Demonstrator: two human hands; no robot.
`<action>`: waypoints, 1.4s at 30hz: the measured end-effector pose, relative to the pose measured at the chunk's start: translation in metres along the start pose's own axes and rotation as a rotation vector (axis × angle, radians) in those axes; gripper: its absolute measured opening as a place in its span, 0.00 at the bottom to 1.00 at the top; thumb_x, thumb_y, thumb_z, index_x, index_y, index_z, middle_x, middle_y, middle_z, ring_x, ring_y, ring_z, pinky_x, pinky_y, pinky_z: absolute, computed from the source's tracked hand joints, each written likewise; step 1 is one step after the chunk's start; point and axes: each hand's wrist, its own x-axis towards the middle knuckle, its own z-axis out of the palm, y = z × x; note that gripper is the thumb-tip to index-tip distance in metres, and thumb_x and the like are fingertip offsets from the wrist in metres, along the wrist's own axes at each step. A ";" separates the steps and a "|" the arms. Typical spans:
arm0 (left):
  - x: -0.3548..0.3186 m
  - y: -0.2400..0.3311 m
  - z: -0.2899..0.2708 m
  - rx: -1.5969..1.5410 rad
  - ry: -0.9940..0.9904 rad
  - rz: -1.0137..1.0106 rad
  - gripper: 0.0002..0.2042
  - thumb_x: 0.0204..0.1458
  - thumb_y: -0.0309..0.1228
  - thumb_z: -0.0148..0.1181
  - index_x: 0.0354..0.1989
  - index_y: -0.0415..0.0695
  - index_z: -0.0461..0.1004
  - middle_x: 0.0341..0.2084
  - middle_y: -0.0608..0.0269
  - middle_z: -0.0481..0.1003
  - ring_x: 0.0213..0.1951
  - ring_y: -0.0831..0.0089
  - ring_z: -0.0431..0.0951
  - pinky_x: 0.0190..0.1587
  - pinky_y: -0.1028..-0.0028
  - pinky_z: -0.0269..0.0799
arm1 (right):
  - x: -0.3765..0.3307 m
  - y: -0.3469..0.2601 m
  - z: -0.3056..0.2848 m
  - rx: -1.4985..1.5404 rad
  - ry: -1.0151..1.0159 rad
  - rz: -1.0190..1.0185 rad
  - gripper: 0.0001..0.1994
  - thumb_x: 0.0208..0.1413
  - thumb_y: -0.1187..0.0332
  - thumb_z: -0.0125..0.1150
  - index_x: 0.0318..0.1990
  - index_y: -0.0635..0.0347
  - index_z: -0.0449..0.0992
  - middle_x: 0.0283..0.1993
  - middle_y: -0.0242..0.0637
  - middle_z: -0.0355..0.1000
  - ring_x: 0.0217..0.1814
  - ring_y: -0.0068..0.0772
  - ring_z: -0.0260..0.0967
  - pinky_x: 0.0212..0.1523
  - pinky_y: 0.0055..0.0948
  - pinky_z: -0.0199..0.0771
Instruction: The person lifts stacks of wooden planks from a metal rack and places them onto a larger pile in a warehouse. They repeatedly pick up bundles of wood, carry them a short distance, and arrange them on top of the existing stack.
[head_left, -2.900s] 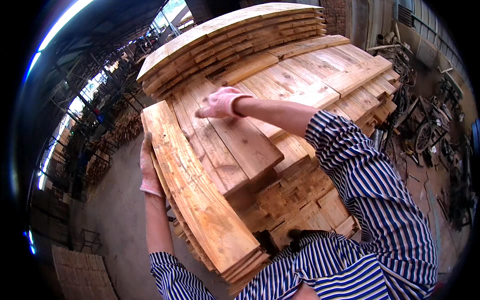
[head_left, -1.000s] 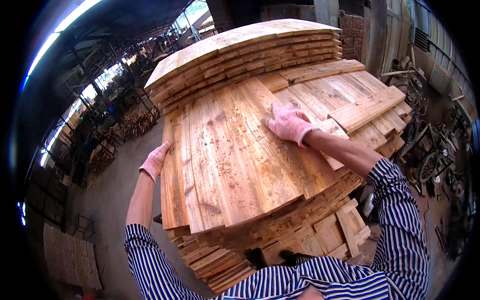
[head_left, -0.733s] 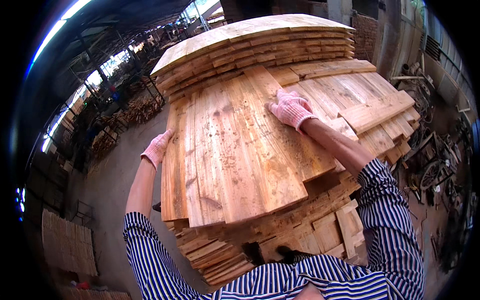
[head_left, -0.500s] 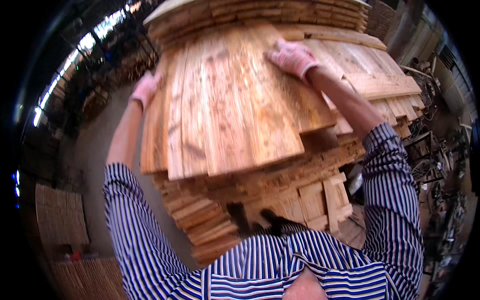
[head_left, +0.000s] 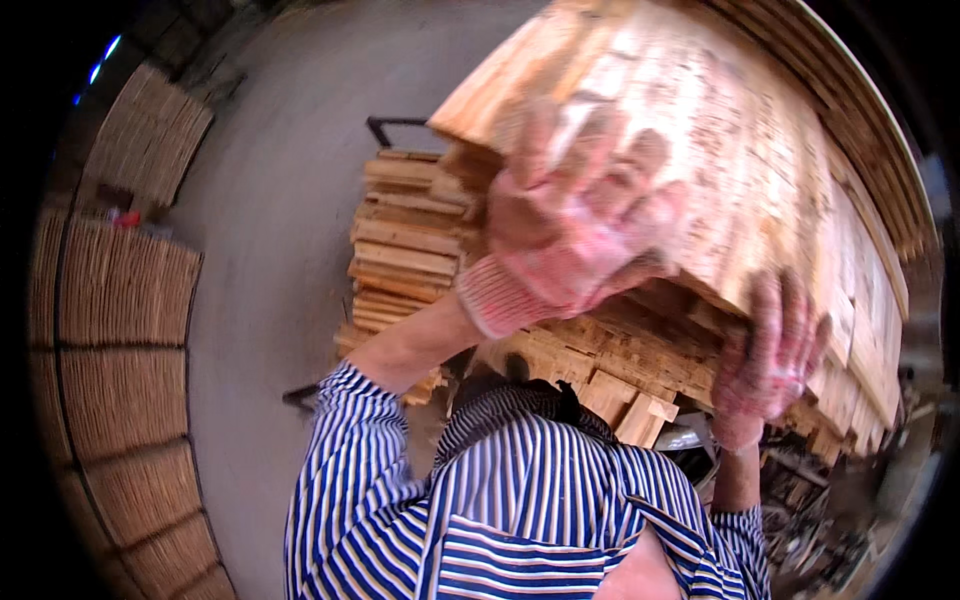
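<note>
My left hand (head_left: 580,220), in a pinkish-red knitted glove with dirty fingertips, is held over the near left part of a layer of wooden boards (head_left: 700,150). Its fingers are spread, with nothing in them; whether they touch the wood I cannot tell. My right hand (head_left: 768,360), gloved alike, lies against the near edge of the boards farther right, its fingers stretched out and pointing away from me. The boards lie side by side, pale brown with dark specks, their near ends slightly uneven.
Below the layer, shorter wood pieces (head_left: 405,240) are stacked at the left, beside a dark metal frame (head_left: 395,125). Bound bundles of thin slats (head_left: 130,290) line the far left, across a grey floor (head_left: 260,250). Scrap clutter (head_left: 810,510) lies at the lower right.
My view has turned, so the boards now appear farther right. My left hand has come from the boards' left side to their near edge; my right hand has drawn back toward me.
</note>
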 end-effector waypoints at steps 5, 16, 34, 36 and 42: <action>-0.010 0.004 -0.031 -0.151 0.036 -0.143 0.32 0.64 0.63 0.35 0.73 0.62 0.60 0.76 0.57 0.52 0.78 0.54 0.41 0.75 0.38 0.24 | -0.002 -0.025 -0.014 0.098 0.209 -0.068 0.24 0.73 0.54 0.41 0.66 0.60 0.69 0.70 0.52 0.64 0.71 0.55 0.61 0.73 0.53 0.54; -0.336 0.097 0.003 -0.238 -0.331 -1.474 0.34 0.60 0.49 0.57 0.72 0.47 0.62 0.71 0.43 0.58 0.72 0.41 0.54 0.73 0.48 0.45 | -0.029 -0.187 0.064 1.000 -0.723 -0.136 0.19 0.59 0.72 0.59 0.58 0.60 0.77 0.58 0.48 0.74 0.58 0.51 0.73 0.62 0.40 0.70; -0.817 0.139 0.125 -0.548 -0.331 -2.640 0.29 0.66 0.51 0.44 0.70 0.45 0.62 0.65 0.45 0.67 0.66 0.44 0.65 0.67 0.57 0.62 | -0.327 -0.505 0.597 0.609 -1.664 -0.091 0.45 0.55 0.41 0.60 0.73 0.59 0.55 0.71 0.58 0.62 0.69 0.59 0.65 0.67 0.45 0.65; -0.888 0.151 0.166 -0.536 -0.398 -2.563 0.24 0.68 0.45 0.41 0.68 0.48 0.63 0.66 0.44 0.66 0.67 0.44 0.65 0.66 0.57 0.62 | -0.365 -0.543 0.661 0.584 -1.632 -0.230 0.46 0.53 0.43 0.60 0.74 0.60 0.54 0.71 0.60 0.61 0.68 0.61 0.66 0.66 0.46 0.67; -1.014 0.096 0.315 -0.534 -0.446 -2.474 0.29 0.67 0.51 0.39 0.70 0.46 0.62 0.69 0.42 0.62 0.70 0.46 0.60 0.68 0.58 0.60 | -0.421 -0.615 0.820 0.515 -1.576 -0.438 0.49 0.51 0.43 0.62 0.74 0.61 0.50 0.76 0.58 0.52 0.73 0.61 0.59 0.69 0.50 0.65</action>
